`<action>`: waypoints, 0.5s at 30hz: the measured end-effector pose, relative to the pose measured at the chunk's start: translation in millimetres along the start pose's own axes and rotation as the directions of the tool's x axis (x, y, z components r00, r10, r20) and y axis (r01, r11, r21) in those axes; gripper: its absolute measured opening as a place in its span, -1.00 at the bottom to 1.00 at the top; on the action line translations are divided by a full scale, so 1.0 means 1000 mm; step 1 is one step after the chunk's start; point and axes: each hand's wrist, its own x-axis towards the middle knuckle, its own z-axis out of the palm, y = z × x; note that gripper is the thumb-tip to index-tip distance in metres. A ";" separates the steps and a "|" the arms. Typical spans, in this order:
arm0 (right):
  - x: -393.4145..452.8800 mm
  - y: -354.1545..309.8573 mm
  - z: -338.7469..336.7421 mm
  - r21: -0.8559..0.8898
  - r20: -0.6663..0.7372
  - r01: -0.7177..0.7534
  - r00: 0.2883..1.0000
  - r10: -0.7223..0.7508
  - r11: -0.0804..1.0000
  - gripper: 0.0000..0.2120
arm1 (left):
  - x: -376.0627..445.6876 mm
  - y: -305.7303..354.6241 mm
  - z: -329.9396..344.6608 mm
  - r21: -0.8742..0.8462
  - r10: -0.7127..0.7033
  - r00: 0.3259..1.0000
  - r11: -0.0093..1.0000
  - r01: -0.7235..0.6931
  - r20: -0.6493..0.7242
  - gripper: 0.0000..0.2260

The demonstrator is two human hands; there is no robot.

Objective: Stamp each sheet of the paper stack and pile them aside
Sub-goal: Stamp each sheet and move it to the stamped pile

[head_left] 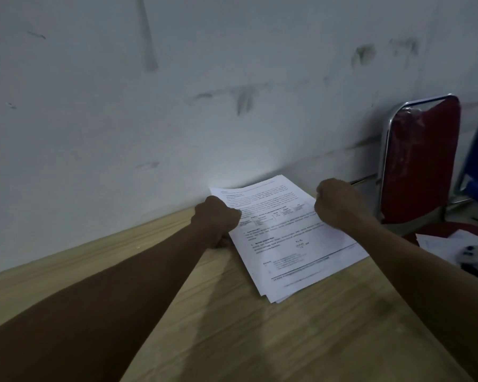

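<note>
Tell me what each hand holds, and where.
Left hand grips the paper stack at its left edge; right hand grips its right edge. No stamp is visible.

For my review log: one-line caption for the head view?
Both hands, left hand and right hand, at paper stack edges on wooden table.

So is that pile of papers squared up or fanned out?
Fanned out: the white printed paper stack on the wooden table shows staggered sheet edges at its near corner.

Dim room, bright glare on paper stack (282, 232), soft blur
</note>
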 end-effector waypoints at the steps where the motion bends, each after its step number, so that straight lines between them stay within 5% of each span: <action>1: 0.001 0.002 0.001 0.001 -0.010 -0.004 1.000 0.004 1.000 -0.97 | -0.003 0.002 -0.001 0.019 -0.019 1.000 1.000 0.019 0.011 -0.80; 7: 0.003 0.015 0.010 0.134 -0.015 -0.053 0.998 0.055 0.990 -0.87 | -0.019 0.015 -0.005 -0.093 -0.099 0.987 0.989 0.111 0.131 -0.89; 10: 0.004 0.017 0.011 0.157 -0.007 -0.063 0.998 0.065 0.986 -0.65 | -0.027 0.018 -0.008 -0.103 -0.092 0.976 0.988 0.114 0.195 -0.94; 15: 0.002 0.017 0.009 0.178 0.017 -0.081 0.997 0.079 0.981 -0.53 | -0.028 0.017 -0.010 -0.081 -0.103 0.969 0.989 0.124 0.226 -0.86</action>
